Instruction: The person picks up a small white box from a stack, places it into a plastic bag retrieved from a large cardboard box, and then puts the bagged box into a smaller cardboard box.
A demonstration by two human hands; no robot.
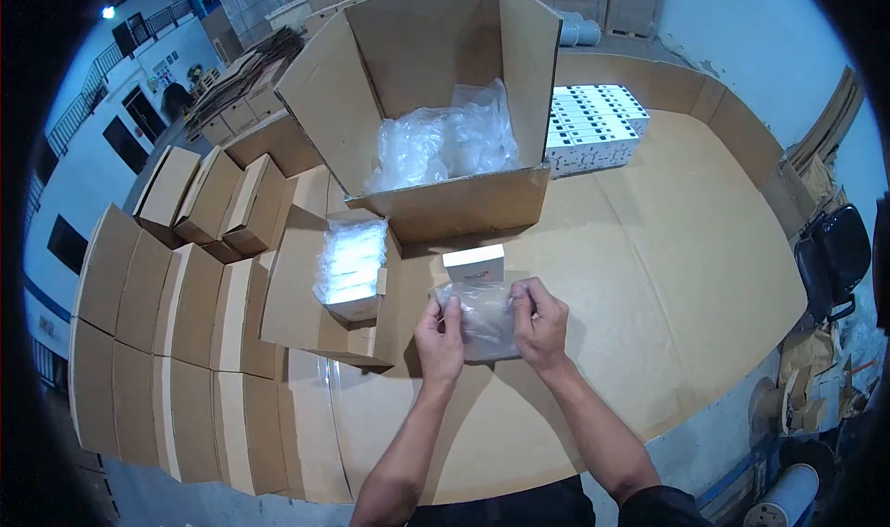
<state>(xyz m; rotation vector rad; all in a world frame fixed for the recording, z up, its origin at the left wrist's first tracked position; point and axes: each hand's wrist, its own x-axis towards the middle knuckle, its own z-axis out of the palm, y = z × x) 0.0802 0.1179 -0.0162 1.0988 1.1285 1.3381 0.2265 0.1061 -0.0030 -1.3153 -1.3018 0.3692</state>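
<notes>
A clear plastic bag (486,323) is stretched between my two hands above the cardboard-covered table. My left hand (439,340) pinches its left edge between thumb and fingers. At the upper right corner of the bag, my right hand (540,321) grips it the same way. Just beyond the bag is a small white box (474,265) with a small reddish print on its front; its lower part is hidden by the bag. To the left, an open carton (306,300) holds several white items in clear plastic wrap (352,258).
A large open carton (445,203) with clear plastic bags (450,142) inside stands behind the white box. Printed white boxes (598,128) are stacked behind right. Several brown cartons (185,295) line the left side. A cardboard rim (667,71) edges the table (667,249); a black chair (832,258) stands at right.
</notes>
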